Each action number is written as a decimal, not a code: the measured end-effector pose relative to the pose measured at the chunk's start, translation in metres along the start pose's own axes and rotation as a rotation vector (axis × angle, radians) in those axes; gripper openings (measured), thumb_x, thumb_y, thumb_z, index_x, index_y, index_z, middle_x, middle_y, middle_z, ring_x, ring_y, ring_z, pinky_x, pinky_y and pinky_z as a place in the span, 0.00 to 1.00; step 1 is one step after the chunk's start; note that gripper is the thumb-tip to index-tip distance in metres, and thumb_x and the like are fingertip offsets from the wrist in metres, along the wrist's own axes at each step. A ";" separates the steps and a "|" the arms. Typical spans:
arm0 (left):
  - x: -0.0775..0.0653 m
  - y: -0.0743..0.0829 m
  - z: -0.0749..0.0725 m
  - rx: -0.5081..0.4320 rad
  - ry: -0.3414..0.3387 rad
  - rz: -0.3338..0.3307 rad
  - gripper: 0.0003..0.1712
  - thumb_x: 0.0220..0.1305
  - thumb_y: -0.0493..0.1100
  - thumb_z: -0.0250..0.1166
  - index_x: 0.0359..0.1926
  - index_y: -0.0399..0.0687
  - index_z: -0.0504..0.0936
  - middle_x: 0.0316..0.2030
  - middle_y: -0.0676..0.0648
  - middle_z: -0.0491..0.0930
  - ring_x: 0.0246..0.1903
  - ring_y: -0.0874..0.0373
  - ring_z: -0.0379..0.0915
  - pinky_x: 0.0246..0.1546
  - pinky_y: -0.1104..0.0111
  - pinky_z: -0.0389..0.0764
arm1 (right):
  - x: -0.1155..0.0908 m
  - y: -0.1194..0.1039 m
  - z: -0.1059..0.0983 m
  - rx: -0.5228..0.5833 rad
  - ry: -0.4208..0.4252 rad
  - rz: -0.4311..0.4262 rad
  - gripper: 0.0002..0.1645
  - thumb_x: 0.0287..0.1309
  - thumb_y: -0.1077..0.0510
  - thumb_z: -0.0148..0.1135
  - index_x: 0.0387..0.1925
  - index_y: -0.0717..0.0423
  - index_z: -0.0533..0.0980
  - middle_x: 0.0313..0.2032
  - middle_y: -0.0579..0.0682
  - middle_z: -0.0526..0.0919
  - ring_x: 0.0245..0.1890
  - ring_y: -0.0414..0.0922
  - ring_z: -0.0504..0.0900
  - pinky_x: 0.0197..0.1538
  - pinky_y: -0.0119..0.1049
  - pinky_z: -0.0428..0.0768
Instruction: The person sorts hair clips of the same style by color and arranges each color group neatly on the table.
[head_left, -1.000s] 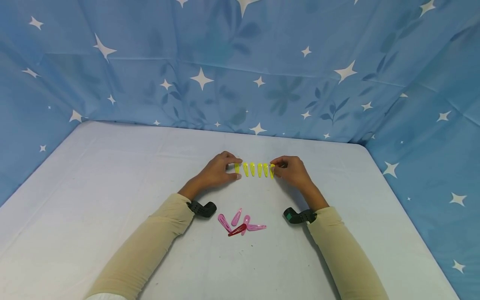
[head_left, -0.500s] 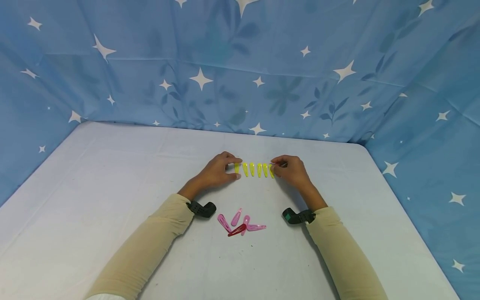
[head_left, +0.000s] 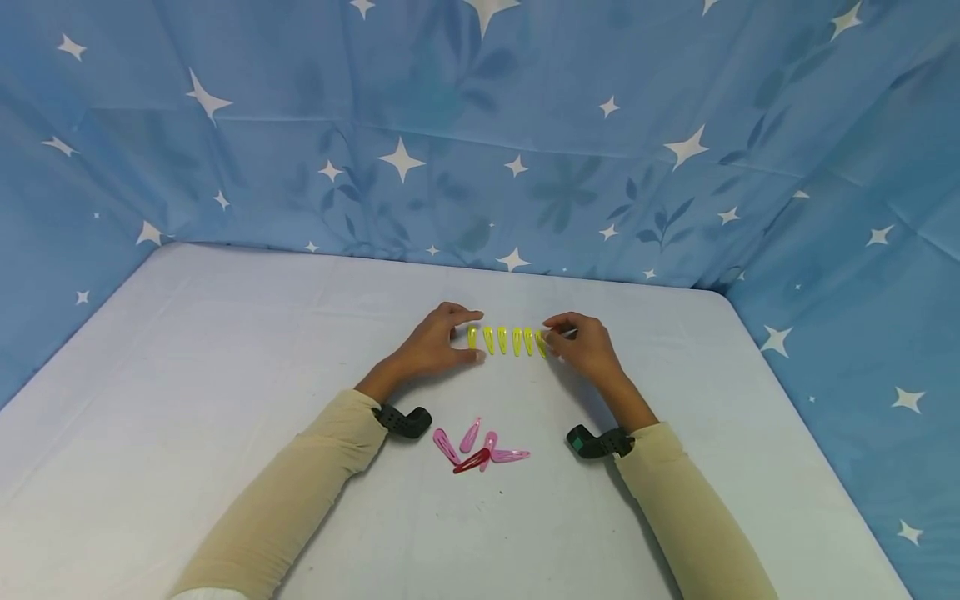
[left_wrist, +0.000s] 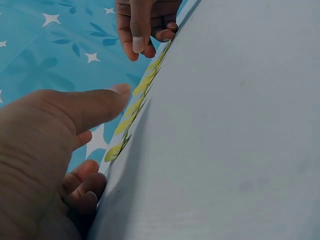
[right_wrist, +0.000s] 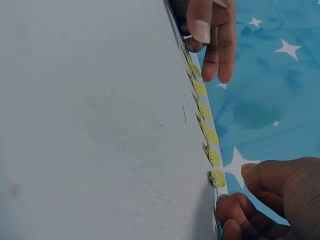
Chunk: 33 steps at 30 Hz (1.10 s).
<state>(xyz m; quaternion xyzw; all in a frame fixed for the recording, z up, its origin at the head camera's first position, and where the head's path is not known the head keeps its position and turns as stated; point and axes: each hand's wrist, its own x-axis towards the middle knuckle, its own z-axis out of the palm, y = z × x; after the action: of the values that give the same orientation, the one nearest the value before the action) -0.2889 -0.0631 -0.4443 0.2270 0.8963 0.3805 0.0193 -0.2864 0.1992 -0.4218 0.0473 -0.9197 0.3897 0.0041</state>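
A row of several yellow snap hair clips [head_left: 502, 340] lies on the white table, each clip roughly upright as seen in the head view. My left hand [head_left: 433, 343] is at the row's left end, thumb and forefinger spread on either side of the leftmost clip without pinching it. At the other end, my right hand [head_left: 588, 343] has its fingertips beside the rightmost clip [right_wrist: 216, 178]. In the right wrist view its thumb stands apart from the other fingers, with nothing held between them.
Nearer the person lies a loose cluster of pink hair clips [head_left: 445, 447] with a red hair clip [head_left: 472, 461] among them. A blue star-patterned curtain [head_left: 450, 125] hangs behind the white table [head_left: 187, 400] and along its sides.
The rightmost yellow clip has shifted slightly left and tilted, closer to its neighbour. My left hand's thumb and forefinger have spread a little wider. The pink and red clips have stayed put.
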 end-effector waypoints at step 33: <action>-0.069 0.039 -0.036 -0.049 -0.315 0.028 0.17 0.65 0.46 0.65 0.52 0.44 0.85 0.44 0.50 0.83 0.39 0.60 0.75 0.35 0.70 0.78 | -0.079 -0.029 0.006 0.010 -0.320 -0.424 0.08 0.58 0.61 0.69 0.40 0.53 0.85 0.32 0.42 0.84 0.33 0.37 0.78 0.38 0.30 0.79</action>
<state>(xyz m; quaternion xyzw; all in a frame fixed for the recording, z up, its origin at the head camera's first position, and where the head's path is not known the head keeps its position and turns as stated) -0.2191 -0.0921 -0.4013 0.2956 0.8694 0.3623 0.1600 -0.2052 0.1819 -0.4086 0.3001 -0.8763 0.3720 -0.0600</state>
